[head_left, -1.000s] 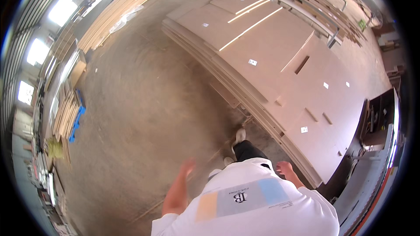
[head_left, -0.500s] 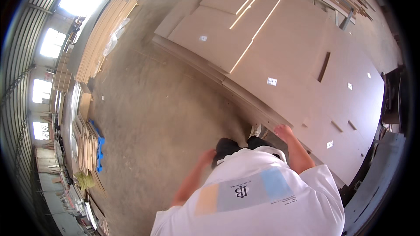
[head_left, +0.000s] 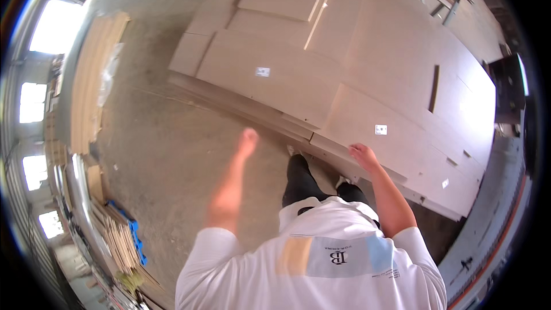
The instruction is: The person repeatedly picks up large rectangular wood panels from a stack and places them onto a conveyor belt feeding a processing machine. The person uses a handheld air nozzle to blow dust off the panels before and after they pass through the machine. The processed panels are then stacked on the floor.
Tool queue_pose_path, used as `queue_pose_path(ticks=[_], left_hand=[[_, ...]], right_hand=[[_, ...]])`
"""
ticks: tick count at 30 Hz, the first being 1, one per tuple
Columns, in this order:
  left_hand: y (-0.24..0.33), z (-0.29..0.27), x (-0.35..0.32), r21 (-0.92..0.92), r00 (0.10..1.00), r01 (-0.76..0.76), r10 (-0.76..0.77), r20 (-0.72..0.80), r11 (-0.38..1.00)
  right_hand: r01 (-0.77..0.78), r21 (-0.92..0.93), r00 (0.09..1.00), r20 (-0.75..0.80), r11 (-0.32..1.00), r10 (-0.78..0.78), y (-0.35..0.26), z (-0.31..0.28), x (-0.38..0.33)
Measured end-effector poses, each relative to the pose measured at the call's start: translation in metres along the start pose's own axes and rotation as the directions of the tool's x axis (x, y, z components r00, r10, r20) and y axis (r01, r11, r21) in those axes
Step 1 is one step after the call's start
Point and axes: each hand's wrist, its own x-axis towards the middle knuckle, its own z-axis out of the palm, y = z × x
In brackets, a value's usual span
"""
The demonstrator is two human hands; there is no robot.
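Note:
A broad stack of flat brown panels (head_left: 396,74) fills the area ahead and to the right, with small white labels on several of them. My right hand (head_left: 363,154) is over the near edge of the stack, its fingers loosely bent and holding nothing I can see; whether it touches the panel is unclear. My left hand (head_left: 248,141) hangs in the air over the floor, left of the stack's near edge. Motion smears it and its fingers do not show clearly. A panel with a white label (head_left: 262,72) lies on the stack's left part.
Long boards (head_left: 94,80) with clear plastic lie stacked at the far left. Nearer on the left are thin boards (head_left: 112,232) beside a blue pallet (head_left: 136,235). A metal frame (head_left: 450,12) stands beyond the stack, and a grey surface (head_left: 479,241) runs along the right. Concrete floor (head_left: 172,155) lies between.
My left hand has swung forward from beside my hip. My right hand stays near the stack's edge. The panels have shifted in view as I step, and both feet now show.

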Motion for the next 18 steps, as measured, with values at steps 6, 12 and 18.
queue_pose_path(ticks=[6,12,18], left_hand=[[0.07,-0.157,0.202,0.443,0.936,0.185,-0.02,-0.35,0.877],[-0.015,-0.244,0.326,0.363,0.923,0.326,-0.212,-0.321,0.873],[-0.037,-0.243,0.335,0.298,0.949,0.158,-0.062,-0.308,0.941]], right_hand=[[-0.048,0.045,0.991,-0.125,0.998,0.054,-0.057,0.057,0.056],[-0.196,0.223,0.96,-0.157,0.955,0.234,-0.143,0.065,0.087],[-0.228,0.331,0.898,-0.293,0.916,0.329,-0.13,0.071,0.078]])
